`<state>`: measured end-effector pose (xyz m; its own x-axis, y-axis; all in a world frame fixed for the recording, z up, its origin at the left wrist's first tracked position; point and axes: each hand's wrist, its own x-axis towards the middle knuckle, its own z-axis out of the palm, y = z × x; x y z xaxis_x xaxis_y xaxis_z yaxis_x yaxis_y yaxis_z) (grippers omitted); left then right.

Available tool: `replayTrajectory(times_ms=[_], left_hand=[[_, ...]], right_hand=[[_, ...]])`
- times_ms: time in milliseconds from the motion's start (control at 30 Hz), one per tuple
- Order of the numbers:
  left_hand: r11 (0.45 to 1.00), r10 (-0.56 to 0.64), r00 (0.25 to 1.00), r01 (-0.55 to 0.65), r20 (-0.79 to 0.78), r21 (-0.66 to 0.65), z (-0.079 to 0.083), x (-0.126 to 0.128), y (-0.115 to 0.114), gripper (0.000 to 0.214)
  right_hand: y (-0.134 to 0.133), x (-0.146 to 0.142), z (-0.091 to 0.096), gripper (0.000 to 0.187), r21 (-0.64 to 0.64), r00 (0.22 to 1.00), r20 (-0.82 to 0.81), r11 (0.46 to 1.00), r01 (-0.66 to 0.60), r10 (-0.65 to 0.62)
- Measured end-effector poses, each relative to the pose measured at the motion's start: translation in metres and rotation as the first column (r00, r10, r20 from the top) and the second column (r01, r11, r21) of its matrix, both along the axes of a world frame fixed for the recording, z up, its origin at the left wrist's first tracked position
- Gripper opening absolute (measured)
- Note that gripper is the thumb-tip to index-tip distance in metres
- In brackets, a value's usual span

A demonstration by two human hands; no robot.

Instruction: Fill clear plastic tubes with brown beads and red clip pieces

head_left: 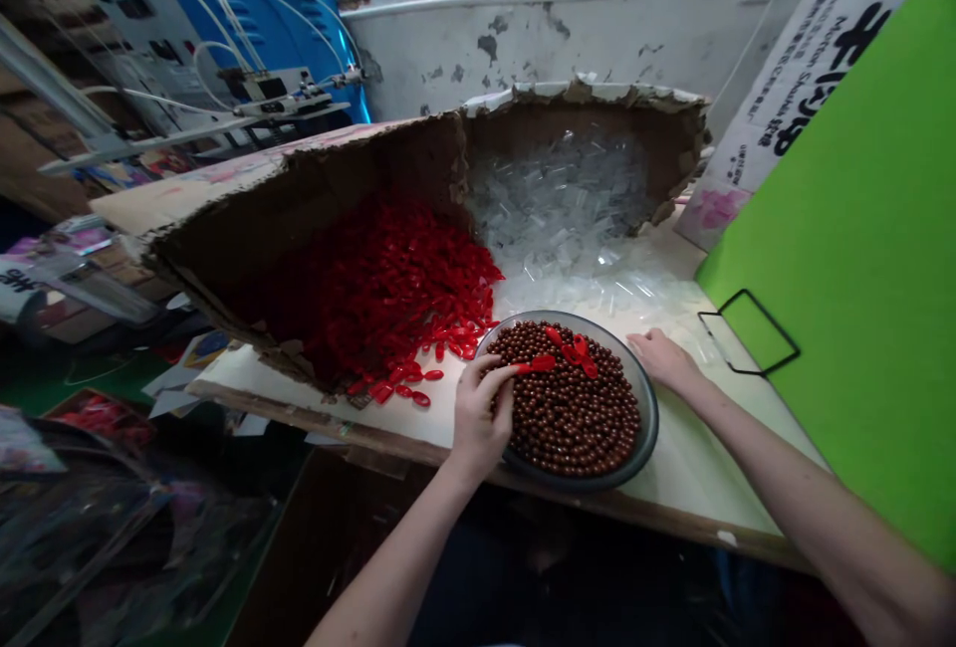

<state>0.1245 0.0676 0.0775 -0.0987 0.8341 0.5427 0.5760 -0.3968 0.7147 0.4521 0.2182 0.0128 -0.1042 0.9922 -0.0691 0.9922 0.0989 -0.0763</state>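
Observation:
A round grey bowl (651, 438) full of shiny brown balls (575, 428) stands near the table's front edge. At the bowl's left side, my left hand (482, 418) pinches a small red plastic piece (539, 363), shaped like a tiny spoon, above the balls. Several similar red pieces (579, 350) lie on top of the balls towards the back. My right hand (663, 358) is just beyond the bowl's right rim, low over the white table. Its fingers are curled together, and whatever they may hold is too small to make out.
Behind the bowl, a cut-open cardboard box (299, 184) holds a heap of red pieces (388, 279) and, in its right part, clear plastic pieces (568, 199). Both heaps spill onto the table (694, 468). A green panel (858, 299) with a black wire handle (777, 368) stands right.

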Motion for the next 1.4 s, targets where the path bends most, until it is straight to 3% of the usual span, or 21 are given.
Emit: replayTrajectory(times_ms=[67,167,333,433,533,567,633,700,733,867,1100,1233,1300,1400], left_hand=[[0.997,-0.069,0.993,0.066,-0.101,-0.031,-0.005,0.011,0.012,0.025],[0.991,-0.088,0.972,0.063,-0.219,-0.118,-0.012,0.018,0.019,0.027],[0.978,-0.075,0.969,0.026,-0.235,-0.206,-0.013,0.016,0.019,0.029],[0.977,-0.068,0.977,0.025,-0.200,-0.210,-0.014,0.015,0.019,0.030],[0.971,-0.071,0.975,0.020,-0.210,-0.238,-0.015,0.015,0.020,0.034],[0.968,-0.080,0.971,0.022,-0.225,-0.250,-0.016,0.015,0.020,0.035],[0.963,-0.091,0.960,0.017,-0.266,-0.269,-0.016,0.015,0.020,0.038],[0.960,-0.093,0.946,0.002,-0.311,-0.281,-0.015,0.016,0.020,0.037],[0.959,-0.093,0.939,-0.005,-0.332,-0.283,-0.014,0.016,0.020,0.037],[0.961,-0.096,0.911,-0.020,-0.401,-0.276,-0.011,0.017,0.020,0.034],[0.970,-0.125,0.878,0.009,-0.463,-0.245,-0.010,0.017,0.019,0.030],[0.967,-0.138,0.911,0.040,-0.388,-0.250,-0.011,0.014,0.017,0.036],[0.970,-0.117,0.940,0.040,-0.322,-0.238,-0.011,0.013,0.017,0.039],[0.972,-0.094,0.964,0.034,-0.250,-0.232,-0.010,0.011,0.017,0.042]], right_hand=[[-0.015,0.004,0.001,0.027,-0.005,1.000,0.001,1.000,-0.021,0.021],[-0.028,0.008,0.003,0.023,0.013,0.999,0.009,0.999,-0.046,0.046],[-0.022,0.013,0.010,0.023,0.085,0.999,-0.002,0.995,-0.053,0.054],[-0.020,0.011,0.028,0.032,0.159,0.999,-0.040,0.987,0.031,-0.025],[-0.038,-0.005,0.057,0.044,0.287,0.972,-0.230,0.952,0.106,-0.039],[-0.048,-0.014,0.067,0.041,0.308,0.948,-0.317,0.949,0.068,0.035],[-0.070,-0.036,0.082,0.030,0.215,0.881,-0.392,0.957,-0.193,0.265],[-0.086,-0.059,0.087,0.024,0.132,0.824,-0.344,0.892,-0.431,0.449],[-0.091,-0.068,0.087,0.022,0.103,0.824,-0.272,0.866,-0.489,0.497],[-0.091,-0.096,0.073,0.018,0.035,0.867,0.010,0.866,-0.499,0.499],[-0.082,-0.134,0.062,0.015,0.026,0.802,-0.112,0.808,-0.588,0.587],[-0.080,-0.134,0.061,0.017,0.000,0.748,-0.474,0.850,-0.528,0.464],[-0.081,-0.128,0.059,0.017,-0.058,0.661,-0.682,0.878,-0.476,0.313],[-0.083,-0.119,0.058,0.024,-0.122,0.514,-0.849,0.900,-0.419,0.124]])
